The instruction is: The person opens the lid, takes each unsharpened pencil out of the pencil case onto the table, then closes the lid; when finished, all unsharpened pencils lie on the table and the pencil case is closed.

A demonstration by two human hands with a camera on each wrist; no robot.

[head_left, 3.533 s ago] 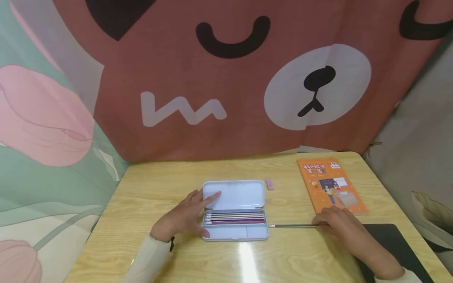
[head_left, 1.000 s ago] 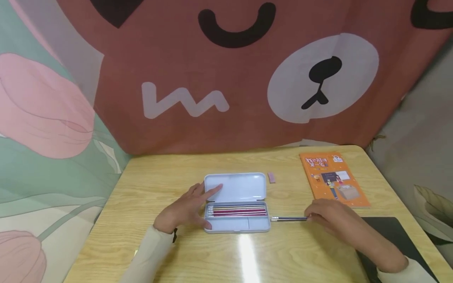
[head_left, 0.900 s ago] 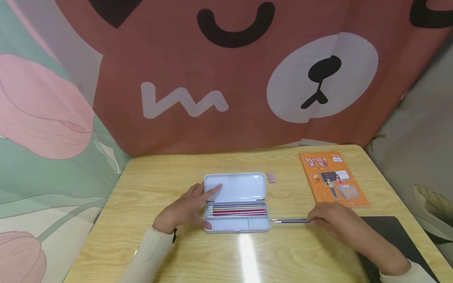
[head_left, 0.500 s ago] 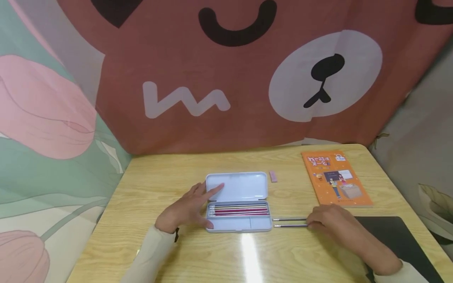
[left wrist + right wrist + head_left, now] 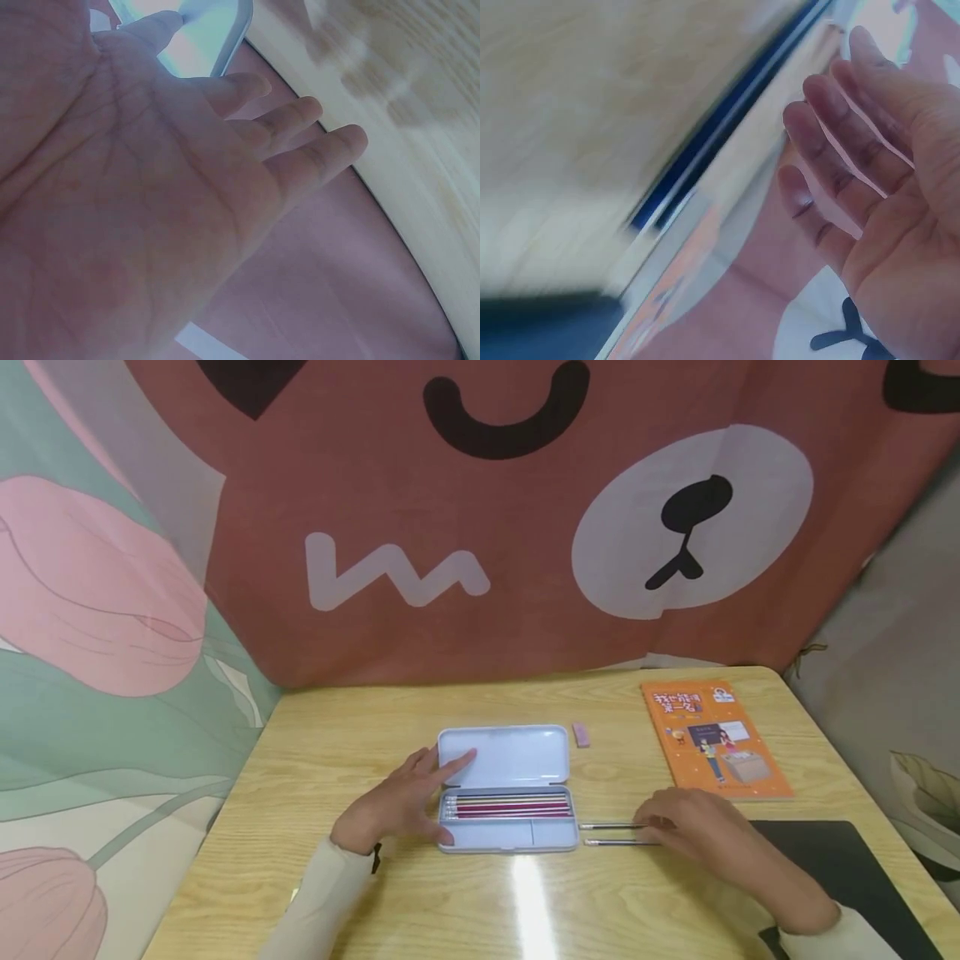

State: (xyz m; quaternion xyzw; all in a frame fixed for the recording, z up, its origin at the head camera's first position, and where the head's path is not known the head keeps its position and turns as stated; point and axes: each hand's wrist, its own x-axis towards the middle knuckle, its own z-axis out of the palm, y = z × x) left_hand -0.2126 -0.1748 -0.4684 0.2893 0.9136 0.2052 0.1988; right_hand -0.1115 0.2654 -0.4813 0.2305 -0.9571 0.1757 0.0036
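Note:
A white pencil case (image 5: 504, 755) lies open on the table, lid folded back, with several pencils (image 5: 510, 807) in its upper compartment. My left hand (image 5: 393, 806) rests spread at its left end, the index finger over the lid and the thumb at the lower compartment. In the left wrist view the palm holds nothing. Two dark pencils lie apart to the right of the case, a farther pencil (image 5: 606, 826) and a nearer pencil (image 5: 613, 842). My right hand (image 5: 697, 827) hovers over their right ends. The right wrist view shows its fingers loosely bent and gripping nothing.
A pink eraser (image 5: 581, 735) lies right of the lid. The orange book (image 5: 712, 739) is at the back right, and a black flat pad (image 5: 832, 868) lies at the front right. A bear-print cloth (image 5: 375, 635) hangs behind the wooden table (image 5: 360, 727).
Earlier one pencil was in my right hand; then two lay close together, and now they are spread apart. The right hand has shifted slightly left. The left hand stays on the case.

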